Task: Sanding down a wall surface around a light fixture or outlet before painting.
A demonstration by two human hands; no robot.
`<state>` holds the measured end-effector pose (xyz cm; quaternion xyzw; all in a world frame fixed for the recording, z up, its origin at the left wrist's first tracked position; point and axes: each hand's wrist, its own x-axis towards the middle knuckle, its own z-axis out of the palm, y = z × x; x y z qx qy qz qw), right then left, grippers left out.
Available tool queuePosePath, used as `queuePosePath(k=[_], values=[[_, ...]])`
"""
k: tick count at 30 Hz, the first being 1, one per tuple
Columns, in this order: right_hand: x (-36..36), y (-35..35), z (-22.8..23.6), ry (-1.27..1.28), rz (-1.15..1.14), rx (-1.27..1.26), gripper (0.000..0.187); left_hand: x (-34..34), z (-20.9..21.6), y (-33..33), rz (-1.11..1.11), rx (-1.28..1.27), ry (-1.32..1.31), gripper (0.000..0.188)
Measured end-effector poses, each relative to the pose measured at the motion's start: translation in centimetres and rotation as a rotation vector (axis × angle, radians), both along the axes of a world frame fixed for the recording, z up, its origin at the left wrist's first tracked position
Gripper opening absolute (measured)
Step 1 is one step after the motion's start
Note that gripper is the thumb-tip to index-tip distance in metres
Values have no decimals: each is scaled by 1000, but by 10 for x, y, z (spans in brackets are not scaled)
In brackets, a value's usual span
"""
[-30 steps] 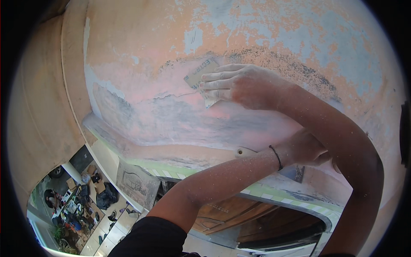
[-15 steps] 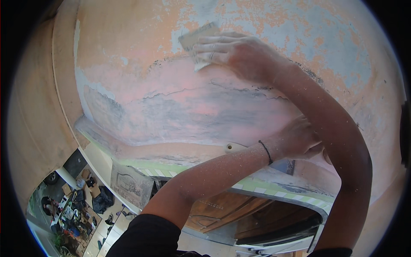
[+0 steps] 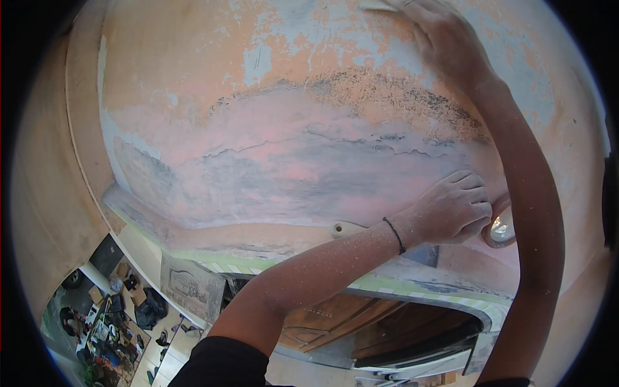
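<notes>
My right hand point(image 3: 442, 29) is high on the curved, patchy panel point(image 3: 277, 155), fingers pressed round a folded sheet of sandpaper point(image 3: 379, 6). Only a pale edge of the sheet shows at the top of the picture. Lower down, my dusty left hand point(image 3: 454, 206) leans against the panel with its fingers curled in. Its thumb side meets the rim of a round lamp point(image 3: 501, 227), and whatever the fingers hold, if anything, is hidden. A dark cord bracelet point(image 3: 394, 235) circles that wrist. Pink, grey and orange patches cover the panel, and a thin crack runs across its middle.
A small pale fitting with a hole point(image 3: 340, 229) juts out below the panel's middle. Under it runs a green and white checked strip point(image 3: 393, 285) above an opening with brown wooden panelling point(image 3: 329, 316). At the lower left lie black bags point(image 3: 151, 308) and assorted clutter on the floor.
My right hand has moved up and to the right with the sandpaper, baring the panel where it was. My left hand stays by the lamp, now in fuller view.
</notes>
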<state>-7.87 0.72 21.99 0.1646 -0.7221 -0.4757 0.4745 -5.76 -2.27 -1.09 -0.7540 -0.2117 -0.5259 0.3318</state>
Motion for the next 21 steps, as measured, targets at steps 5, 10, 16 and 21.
queuePosePath(k=[5, 10, 16, 21], values=[[-27, -33, -56, 1, -69, -219, 27, -13, -4, 0, 59, 32, -28, 17], [-19, -40, -132, -644, 82, 12, 36, -7, -10, -10, -67, -487, -203, 15], [13, 11, 25, 263, -30, -352, 28, 3, -2, 7, 51, -28, 45, 14], [-21, -51, -130, -413, 155, 208, 32, -8, -6, -1, -8, 59, -71, 13]])
